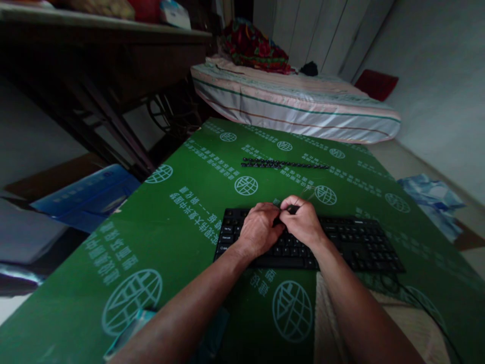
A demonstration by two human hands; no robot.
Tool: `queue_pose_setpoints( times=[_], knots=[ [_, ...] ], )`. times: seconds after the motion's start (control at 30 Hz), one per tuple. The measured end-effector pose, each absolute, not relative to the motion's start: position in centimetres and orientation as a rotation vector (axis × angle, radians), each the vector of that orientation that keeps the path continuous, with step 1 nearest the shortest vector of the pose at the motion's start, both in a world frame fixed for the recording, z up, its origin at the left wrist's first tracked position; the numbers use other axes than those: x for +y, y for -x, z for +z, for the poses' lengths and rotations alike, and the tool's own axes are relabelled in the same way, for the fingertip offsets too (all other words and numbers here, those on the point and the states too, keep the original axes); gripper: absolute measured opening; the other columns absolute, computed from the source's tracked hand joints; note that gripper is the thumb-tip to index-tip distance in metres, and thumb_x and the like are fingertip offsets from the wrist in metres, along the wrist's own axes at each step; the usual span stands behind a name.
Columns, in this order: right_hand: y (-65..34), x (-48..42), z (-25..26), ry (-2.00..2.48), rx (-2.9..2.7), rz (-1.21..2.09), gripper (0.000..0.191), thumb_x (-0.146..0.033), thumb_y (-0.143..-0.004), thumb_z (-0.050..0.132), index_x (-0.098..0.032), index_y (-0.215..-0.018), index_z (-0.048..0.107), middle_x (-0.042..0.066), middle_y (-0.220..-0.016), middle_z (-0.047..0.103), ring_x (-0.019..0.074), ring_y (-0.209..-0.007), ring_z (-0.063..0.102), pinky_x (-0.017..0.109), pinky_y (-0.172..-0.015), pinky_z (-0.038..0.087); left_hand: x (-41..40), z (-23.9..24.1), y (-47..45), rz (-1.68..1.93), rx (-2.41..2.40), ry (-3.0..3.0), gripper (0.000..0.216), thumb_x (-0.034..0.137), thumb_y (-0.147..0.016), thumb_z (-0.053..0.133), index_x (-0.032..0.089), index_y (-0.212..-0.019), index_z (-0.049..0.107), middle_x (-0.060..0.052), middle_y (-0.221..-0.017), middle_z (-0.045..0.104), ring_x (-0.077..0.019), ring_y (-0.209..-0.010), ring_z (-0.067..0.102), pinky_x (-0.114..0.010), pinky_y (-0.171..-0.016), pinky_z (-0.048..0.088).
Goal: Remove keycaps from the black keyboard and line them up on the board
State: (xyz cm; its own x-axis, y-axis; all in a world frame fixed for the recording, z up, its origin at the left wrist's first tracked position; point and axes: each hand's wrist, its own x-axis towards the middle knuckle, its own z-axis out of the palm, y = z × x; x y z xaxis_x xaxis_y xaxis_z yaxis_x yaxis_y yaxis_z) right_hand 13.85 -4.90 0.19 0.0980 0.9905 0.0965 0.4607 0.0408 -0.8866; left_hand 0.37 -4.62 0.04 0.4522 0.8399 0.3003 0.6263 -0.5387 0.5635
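Note:
A black keyboard (278, 262) lies across the green board in front of me, and both hands meet over its upper middle part. My left hand (261, 227) rests over the keys with its fingers curled together. My right hand (303, 222) is closed in a pinch beside it, thumb and forefinger around something small and dark that I cannot make out. The fingertips hide the keys under them. Thin wire-like strands (311, 189) show just beyond my right hand. Farther off, loose black keycaps (280, 164) lie lined up in rows.
The green board (182, 253) carries printed globes and lettering. A beige cloth (409, 323) and the keyboard cable (420, 301) lie at the near right, a bluish packet (129, 328) at the near left. A bed (303, 108) stands beyond, a dark table (106, 30) at left.

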Motion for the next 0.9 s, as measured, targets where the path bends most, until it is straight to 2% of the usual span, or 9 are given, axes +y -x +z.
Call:
queue_pose_setpoints(
  times=[0.3, 0.57, 0.7, 0.9],
  knots=[
    [-13.7, -5.1, 0.3, 1.53, -1.433, 0.839, 0.01, -0.021, -0.059, 0.05, -0.019, -0.068, 0.055, -0.006, -0.045, 0.046, 0.0093, -0.037, 0.041, 0.021, -0.04, 0.034, -4.4, -0.3, -0.2, 0.796, 1.168, -2.385, 0.014, 0.017, -0.072, 0.065, 0.023, -0.083, 0.072, -0.005, -0.099, 0.07, -0.0225, -0.098, 0.059, -0.036, -0.088, 0.046],
    [-14.0, -5.0, 0.9, 1.49, -1.316, 0.934, 0.009, -0.019, -0.057, 0.05, -0.019, -0.065, 0.053, -0.008, -0.037, 0.042, 0.0071, -0.03, 0.036, 0.019, -0.032, 0.025, -4.8, 0.0, -0.2, 0.776, 1.157, -2.458, 0.013, 0.018, -0.077, 0.061, 0.024, -0.083, 0.071, -0.003, -0.1, 0.069, -0.0219, -0.098, 0.058, -0.037, -0.088, 0.046],
    [-14.0, -5.0, 1.1, 1.464, -1.248, 1.015, 0.008, -0.023, -0.062, 0.055, -0.018, -0.067, 0.054, -0.008, -0.034, 0.043, 0.0067, -0.028, 0.035, 0.017, -0.03, 0.024, -4.7, 0.1, -0.1, 0.802, 1.169, -2.404, 0.014, 0.016, -0.077, 0.06, 0.022, -0.085, 0.069, -0.004, -0.1, 0.069, -0.0215, -0.097, 0.058, -0.036, -0.089, 0.045],
    [-14.2, -5.2, 1.5, 1.32, -1.292, 1.122, 0.021, -0.036, -0.071, 0.06, -0.015, -0.068, 0.059, -0.005, -0.039, 0.05, 0.0051, -0.029, 0.037, 0.016, -0.029, 0.026, -4.6, 0.2, 0.1, 0.942, 1.163, -2.229, 0.015, 0.013, -0.078, 0.057, 0.021, -0.084, 0.068, -0.003, -0.095, 0.07, -0.0194, -0.092, 0.06, -0.033, -0.086, 0.047]
  ],
)
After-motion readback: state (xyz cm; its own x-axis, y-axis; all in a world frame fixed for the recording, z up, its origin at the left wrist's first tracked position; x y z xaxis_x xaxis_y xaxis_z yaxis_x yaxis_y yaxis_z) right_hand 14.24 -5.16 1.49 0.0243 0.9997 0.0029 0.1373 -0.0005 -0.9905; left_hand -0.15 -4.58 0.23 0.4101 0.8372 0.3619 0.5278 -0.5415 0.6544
